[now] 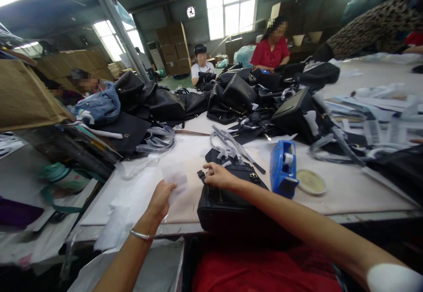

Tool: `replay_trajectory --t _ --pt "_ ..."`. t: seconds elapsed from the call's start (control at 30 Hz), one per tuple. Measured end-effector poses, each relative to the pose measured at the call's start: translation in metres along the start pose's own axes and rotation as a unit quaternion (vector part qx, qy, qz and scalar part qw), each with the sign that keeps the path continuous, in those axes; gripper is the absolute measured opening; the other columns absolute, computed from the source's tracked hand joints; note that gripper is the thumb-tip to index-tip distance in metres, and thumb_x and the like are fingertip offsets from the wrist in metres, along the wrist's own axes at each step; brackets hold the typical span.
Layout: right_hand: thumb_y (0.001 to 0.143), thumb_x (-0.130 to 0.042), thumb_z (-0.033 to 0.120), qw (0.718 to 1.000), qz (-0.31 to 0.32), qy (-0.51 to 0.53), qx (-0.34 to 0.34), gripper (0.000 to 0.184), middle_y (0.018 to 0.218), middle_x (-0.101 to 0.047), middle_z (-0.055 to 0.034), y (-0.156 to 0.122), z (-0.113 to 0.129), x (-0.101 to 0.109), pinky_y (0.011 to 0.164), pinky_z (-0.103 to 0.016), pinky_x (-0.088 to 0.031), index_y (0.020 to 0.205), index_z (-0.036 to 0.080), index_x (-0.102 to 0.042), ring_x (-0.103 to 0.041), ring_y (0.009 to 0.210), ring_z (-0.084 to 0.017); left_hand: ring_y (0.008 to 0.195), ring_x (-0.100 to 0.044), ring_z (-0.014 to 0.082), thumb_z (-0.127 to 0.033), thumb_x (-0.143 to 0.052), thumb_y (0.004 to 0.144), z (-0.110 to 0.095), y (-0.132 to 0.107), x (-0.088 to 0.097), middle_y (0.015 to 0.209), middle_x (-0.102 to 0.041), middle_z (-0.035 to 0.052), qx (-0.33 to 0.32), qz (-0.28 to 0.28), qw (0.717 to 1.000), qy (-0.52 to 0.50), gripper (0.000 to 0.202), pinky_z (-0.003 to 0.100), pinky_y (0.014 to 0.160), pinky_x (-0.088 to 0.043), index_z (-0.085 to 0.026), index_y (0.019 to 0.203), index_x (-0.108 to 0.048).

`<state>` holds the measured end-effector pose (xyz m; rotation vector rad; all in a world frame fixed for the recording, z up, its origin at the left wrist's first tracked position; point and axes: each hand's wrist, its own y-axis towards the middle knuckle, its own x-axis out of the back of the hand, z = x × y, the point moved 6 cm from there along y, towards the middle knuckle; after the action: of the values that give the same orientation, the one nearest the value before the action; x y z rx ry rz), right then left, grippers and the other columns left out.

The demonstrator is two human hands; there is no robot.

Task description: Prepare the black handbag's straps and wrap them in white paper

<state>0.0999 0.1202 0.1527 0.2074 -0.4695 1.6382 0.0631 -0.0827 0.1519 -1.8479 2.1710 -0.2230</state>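
Observation:
A black handbag (231, 204) stands at the near edge of the white worktable (346, 186). My right hand (218, 175) rests on the bag's top left corner, fingers pinched on its strap end. My left hand (161, 198), with a bracelet on the wrist, grips a sheet of thin white wrapping paper (175, 179) just left of the bag. More white paper (132, 199) lies under and beside that hand.
A blue tape dispenser (283, 167) and a round tape roll (311, 181) sit right of the bag. Piles of black handbags (238, 95) cover the far table. Plastic straps (228, 144) lie behind the bag. Several people work around the table.

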Motion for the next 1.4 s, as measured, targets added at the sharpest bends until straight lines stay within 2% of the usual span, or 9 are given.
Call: replay_trajectory --t 0.17,0.27,0.37,0.5,0.6,0.73,0.97,1.2,1.4 --pt "0.065 -0.056 0.007 0.968 -0.069 0.213 0.116 0.062 0.08 -0.058 0.0018 -0.014 0.017 0.01 0.066 -0.022 -0.043 0.124 0.014 -0.041 -0.056 0.072 -0.011 0.08 -0.069 0.0253 -0.011 -0.066 0.063 -0.001 -0.009 -0.034 0.09 -0.073 0.0114 0.019 0.065 0.997 -0.02 0.04 0.036 0.073 -0.056 -0.009 0.103 -0.067" --pt "0.063 -0.056 0.007 0.959 -0.042 0.269 0.075 0.064 0.083 -0.059 0.0003 -0.017 0.015 0.008 0.058 -0.022 -0.043 0.124 0.015 -0.039 -0.055 0.068 -0.011 0.085 -0.068 0.0239 -0.017 -0.068 0.067 -0.005 -0.017 -0.059 0.097 -0.072 0.0109 0.013 0.124 0.992 -0.013 0.038 0.034 0.077 -0.054 -0.01 0.105 -0.067" --pt "0.065 -0.064 0.014 0.935 0.005 0.355 0.016 0.063 0.091 -0.061 -0.0035 -0.022 0.011 0.005 0.056 -0.023 -0.047 0.124 0.017 -0.039 -0.057 0.07 -0.013 0.085 -0.067 0.0207 -0.023 -0.069 0.071 -0.008 -0.019 -0.074 0.099 -0.072 0.0101 0.001 0.136 0.991 -0.002 0.035 0.03 0.079 -0.051 -0.011 0.104 -0.067" --pt "0.068 -0.074 0.026 0.896 0.051 0.441 0.016 0.062 0.083 -0.06 -0.0016 -0.029 0.01 0.006 0.06 -0.027 -0.052 0.12 0.019 -0.041 -0.057 0.064 -0.012 0.078 -0.066 0.0191 -0.034 -0.069 0.077 -0.011 -0.022 -0.09 0.088 -0.071 0.009 -0.018 0.152 0.988 0.005 0.032 0.03 0.076 -0.052 -0.011 0.098 -0.067" --pt "0.071 -0.073 0.031 0.92 -0.004 0.389 0.047 0.055 0.066 -0.054 0.0051 -0.029 0.01 0.017 0.052 -0.025 -0.048 0.114 0.019 -0.04 -0.054 0.053 -0.011 0.076 -0.067 0.0205 -0.035 -0.068 0.078 -0.013 -0.028 -0.104 0.09 -0.071 0.0098 0.002 0.173 0.985 -0.026 0.032 0.033 0.075 -0.053 -0.012 0.1 -0.066" --pt "0.077 -0.067 0.028 0.967 -0.11 0.203 0.106 0.042 0.059 -0.051 0.0072 -0.035 0.017 0.035 0.05 -0.023 -0.041 0.112 0.019 -0.046 -0.053 0.049 -0.011 0.085 -0.068 0.024 -0.031 -0.069 0.078 -0.018 -0.033 -0.116 0.101 -0.071 0.0113 0.027 0.212 0.974 -0.071 0.036 0.036 0.079 -0.054 -0.014 0.11 -0.064" --pt "0.084 -0.062 0.03 0.953 -0.243 -0.018 0.178 0.012 0.081 -0.06 -0.0002 -0.048 0.038 0.062 0.07 -0.026 -0.04 0.087 0.019 -0.062 -0.055 0.074 -0.013 0.099 -0.065 0.0282 -0.035 -0.073 0.075 -0.026 -0.022 -0.117 0.106 -0.07 0.0128 0.037 0.283 0.958 0.007 0.047 0.035 0.087 -0.048 -0.013 0.116 -0.065" --pt "0.081 -0.065 0.037 0.943 -0.263 0.063 0.193 0.02 0.105 -0.059 -0.004 -0.037 0.028 0.073 0.075 -0.025 -0.043 0.088 0.019 -0.063 -0.054 0.097 -0.016 0.102 -0.062 0.0275 -0.034 -0.071 0.077 -0.036 -0.017 -0.117 0.116 -0.067 0.0108 0.016 0.335 0.937 0.101 0.044 0.032 0.084 -0.048 -0.017 0.117 -0.065" --pt "0.074 -0.071 0.038 0.948 -0.2 0.209 0.132 0.046 0.089 -0.063 -0.0031 -0.022 0.004 0.072 0.067 -0.026 -0.045 0.11 0.016 -0.055 -0.059 0.076 -0.014 0.098 -0.062 0.0265 -0.036 -0.071 0.076 -0.046 -0.015 -0.121 0.109 -0.069 0.0108 0.025 0.375 0.913 0.158 0.043 0.031 0.082 -0.048 -0.017 0.115 -0.067"
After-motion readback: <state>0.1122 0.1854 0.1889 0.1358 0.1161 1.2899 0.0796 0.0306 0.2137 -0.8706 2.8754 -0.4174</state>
